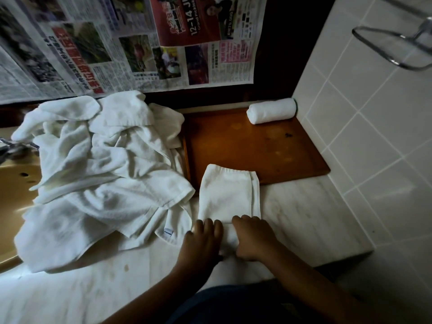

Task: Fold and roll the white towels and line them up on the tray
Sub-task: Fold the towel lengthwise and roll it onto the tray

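Note:
A white towel folded into a long strip (230, 192) lies on the marble counter, its far end resting over the front edge of the brown wooden tray (257, 146). My left hand (203, 239) and my right hand (252, 237) sit side by side on its near end, fingers curled over the small roll started there. One rolled white towel (271, 111) lies at the tray's far right corner, against the tiled wall. A heap of loose white towels (98, 174) covers the counter to the left of the tray.
Newspaper sheets (121, 40) hang along the back wall. A tan sink basin (14, 195) with a chrome tap (9, 146) lies at the far left, partly under the towel heap. A tiled wall (374, 136) with a metal rack (397, 43) closes off the right side.

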`<control>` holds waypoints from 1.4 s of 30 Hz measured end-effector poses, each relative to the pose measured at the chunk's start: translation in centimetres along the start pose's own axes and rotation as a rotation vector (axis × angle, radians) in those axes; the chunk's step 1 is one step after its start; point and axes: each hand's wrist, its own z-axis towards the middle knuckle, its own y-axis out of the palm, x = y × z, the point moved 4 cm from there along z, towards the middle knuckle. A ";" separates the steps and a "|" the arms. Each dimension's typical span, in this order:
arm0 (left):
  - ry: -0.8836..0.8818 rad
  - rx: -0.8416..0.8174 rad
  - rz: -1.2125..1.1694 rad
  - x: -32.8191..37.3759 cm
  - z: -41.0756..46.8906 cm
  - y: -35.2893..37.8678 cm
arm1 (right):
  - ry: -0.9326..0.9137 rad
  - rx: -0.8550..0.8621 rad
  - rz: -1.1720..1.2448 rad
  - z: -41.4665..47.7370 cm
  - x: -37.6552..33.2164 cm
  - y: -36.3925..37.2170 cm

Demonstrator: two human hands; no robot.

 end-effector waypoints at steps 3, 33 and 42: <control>0.015 0.027 -0.108 -0.7 0.5 0.2 | 0.001 -0.037 0.017 0.2 0.1 -0.3; 0.028 -0.261 -0.538 -3.2 0.8 -0.6 | -0.022 0.079 -0.042 -2.6 -0.5 1.6; -0.283 -0.007 -0.976 -7.7 3.3 2.1 | -0.013 -0.051 -0.096 -1.9 -0.1 1.6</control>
